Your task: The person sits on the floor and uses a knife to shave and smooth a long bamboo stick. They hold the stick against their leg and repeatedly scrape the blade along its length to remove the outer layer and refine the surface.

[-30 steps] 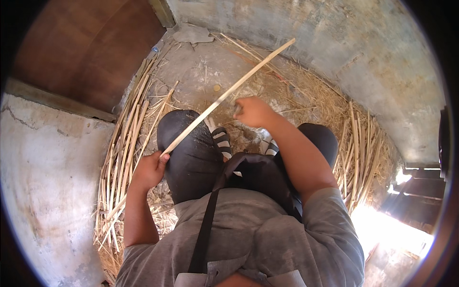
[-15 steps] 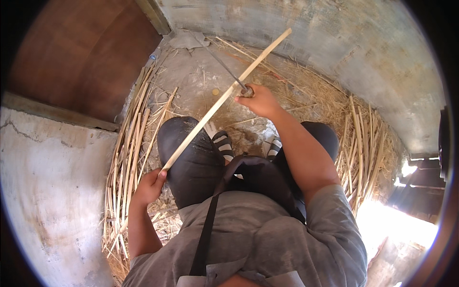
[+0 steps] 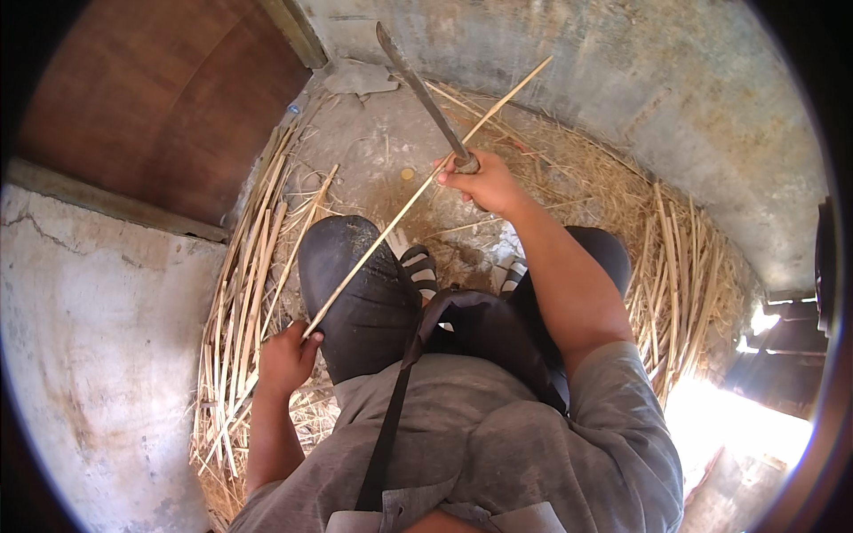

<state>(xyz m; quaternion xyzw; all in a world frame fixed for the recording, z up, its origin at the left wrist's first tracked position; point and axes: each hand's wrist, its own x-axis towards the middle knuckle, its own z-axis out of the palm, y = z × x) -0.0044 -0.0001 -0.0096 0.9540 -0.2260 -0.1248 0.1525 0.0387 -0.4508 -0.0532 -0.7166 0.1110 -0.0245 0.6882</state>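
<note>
A long, pale bamboo strip (image 3: 382, 239) slants across my left knee, its narrow edge turned up. My left hand (image 3: 286, 357) is closed round its lower end beside that knee. Ahead of the knees, my right hand (image 3: 484, 182) grips the short handle of a machete (image 3: 422, 93). The blade points up and to the left, with a slightly hooked tip, and crosses the strip near the handle. Fingers of my right hand also touch the strip there; how firmly they hold it is hard to see.
Split bamboo strips (image 3: 253, 266) lie piled on my left, and another pile (image 3: 673, 266) lies on my right. Shavings (image 3: 586, 173) cover the floor along the concrete wall (image 3: 640, 80). A brown door panel (image 3: 151, 107) stands at the far left. Sandalled feet (image 3: 419, 269) rest between my knees.
The strip has been turned from its broad face to its narrow edge. The machete's blade has swung up and now shows its wider side. My left hand has shifted slightly right and down.
</note>
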